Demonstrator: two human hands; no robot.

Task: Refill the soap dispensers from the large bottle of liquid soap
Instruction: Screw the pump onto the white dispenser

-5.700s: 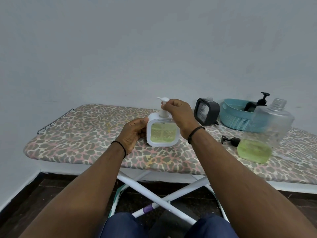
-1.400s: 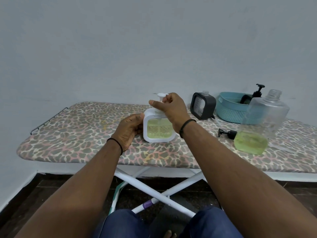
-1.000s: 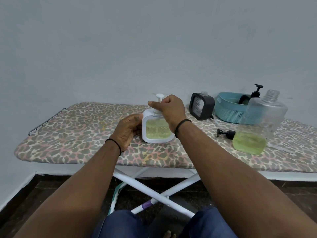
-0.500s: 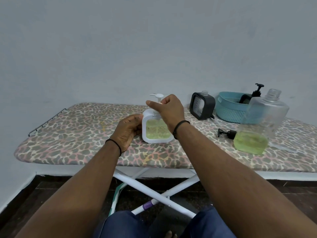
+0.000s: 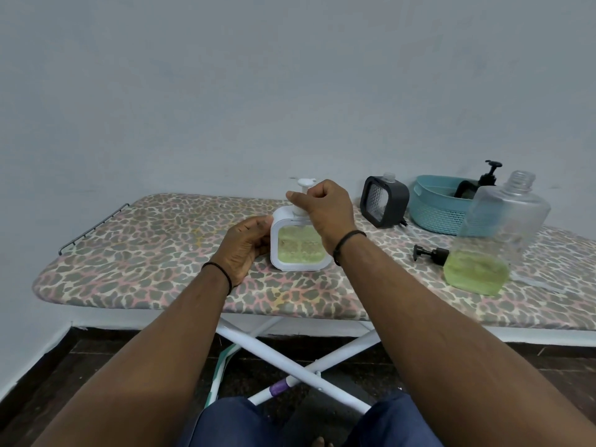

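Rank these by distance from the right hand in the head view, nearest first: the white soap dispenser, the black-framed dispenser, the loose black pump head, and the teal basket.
1. White soap dispenser: the right hand grips its pump.
2. Black-framed dispenser: just right of the hand, toward the wall.
3. Loose black pump head: lying on the board, farther right.
4. Teal basket: far right, near the wall.

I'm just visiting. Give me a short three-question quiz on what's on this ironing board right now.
1. True or false: the large bottle has its cap on.
2. What does the right hand grip?
A. the white dispenser's pump
B. the basket
C. the loose black pump
3. Where does the left hand rest?

Key:
1. False; its neck is open.
2. A
3. Against the left side of the white dispenser.
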